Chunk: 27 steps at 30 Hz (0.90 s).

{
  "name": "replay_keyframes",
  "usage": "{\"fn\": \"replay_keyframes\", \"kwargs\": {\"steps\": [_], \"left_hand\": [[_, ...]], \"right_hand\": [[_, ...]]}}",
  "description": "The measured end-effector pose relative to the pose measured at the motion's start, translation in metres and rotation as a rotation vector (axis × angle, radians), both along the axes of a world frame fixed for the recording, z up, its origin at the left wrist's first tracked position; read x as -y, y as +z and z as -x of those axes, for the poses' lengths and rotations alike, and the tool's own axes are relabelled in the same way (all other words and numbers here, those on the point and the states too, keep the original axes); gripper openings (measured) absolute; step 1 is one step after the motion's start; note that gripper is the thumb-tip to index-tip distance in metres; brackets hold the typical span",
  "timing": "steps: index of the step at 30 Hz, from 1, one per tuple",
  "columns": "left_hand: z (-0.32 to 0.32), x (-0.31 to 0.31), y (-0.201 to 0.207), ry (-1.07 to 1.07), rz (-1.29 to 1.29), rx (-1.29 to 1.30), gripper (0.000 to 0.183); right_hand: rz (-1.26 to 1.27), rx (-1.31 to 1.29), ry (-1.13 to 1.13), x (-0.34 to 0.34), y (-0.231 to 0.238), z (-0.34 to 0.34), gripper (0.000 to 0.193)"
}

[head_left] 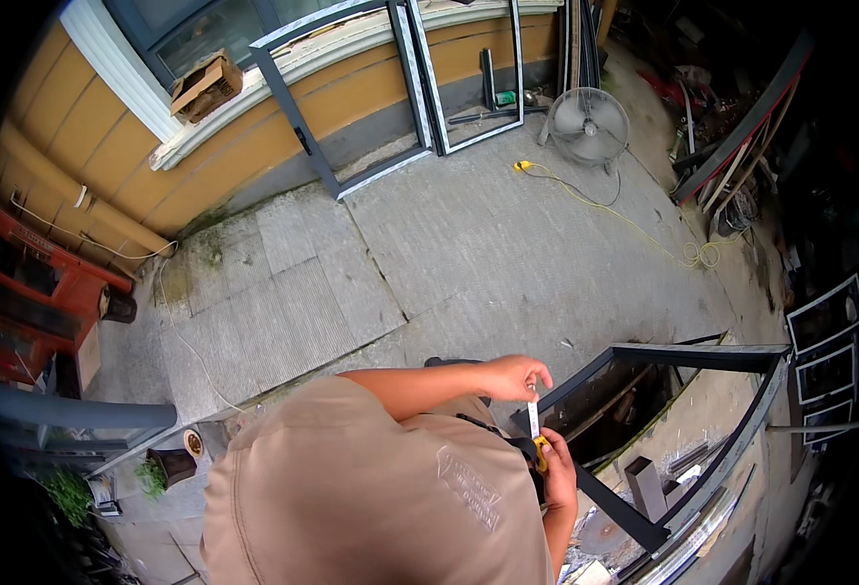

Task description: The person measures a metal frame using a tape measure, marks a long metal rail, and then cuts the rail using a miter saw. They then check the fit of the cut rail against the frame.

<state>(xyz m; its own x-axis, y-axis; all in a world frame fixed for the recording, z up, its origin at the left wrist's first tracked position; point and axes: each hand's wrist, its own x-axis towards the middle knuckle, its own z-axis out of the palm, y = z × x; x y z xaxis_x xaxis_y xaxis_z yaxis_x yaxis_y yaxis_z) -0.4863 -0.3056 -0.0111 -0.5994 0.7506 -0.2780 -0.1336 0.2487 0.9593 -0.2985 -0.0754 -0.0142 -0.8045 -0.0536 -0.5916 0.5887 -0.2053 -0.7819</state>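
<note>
My right hand point(558, 470) is closed around the yellow case of a tape measure point(543, 454). A short length of its white blade point(534, 417) stands out toward my left hand point(514, 378). The fingers of that hand are bent, with thumb and fingertips at the blade's free end. Just beyond both hands, to the right, lies a large dark grey metal window frame point(702, 355). Its near corner is close to the tape and partly hidden by my right hand.
Several window frames point(428, 107) lean against the yellow wall. A fan point(588, 127) stands on the paving beside a yellow cable point(654, 234). A square metal tube point(646, 489) and scraps lie within the dark frame's outline. Red machinery point(44, 292) stands at left.
</note>
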Motion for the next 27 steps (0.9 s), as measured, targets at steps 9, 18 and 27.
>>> {"fn": "replay_keyframes", "kwargs": {"steps": [9, 18, 27], "left_hand": [[0.178, 0.054, 0.053, 0.973, -0.327, 0.188, 0.042], [0.147, -0.052, -0.076, 0.787, -0.219, 0.625, 0.025], [0.013, -0.162, -0.118, -0.436, 0.147, 0.872, 0.045]], "right_hand": [[-0.046, 0.498, -0.085, -0.096, -0.088, -0.205, 0.042], [-0.539, 0.479, -0.213, -0.084, -0.052, -0.177, 0.031], [-1.13, 0.511, -0.102, -0.053, 0.032, -0.019, 0.037]]}}
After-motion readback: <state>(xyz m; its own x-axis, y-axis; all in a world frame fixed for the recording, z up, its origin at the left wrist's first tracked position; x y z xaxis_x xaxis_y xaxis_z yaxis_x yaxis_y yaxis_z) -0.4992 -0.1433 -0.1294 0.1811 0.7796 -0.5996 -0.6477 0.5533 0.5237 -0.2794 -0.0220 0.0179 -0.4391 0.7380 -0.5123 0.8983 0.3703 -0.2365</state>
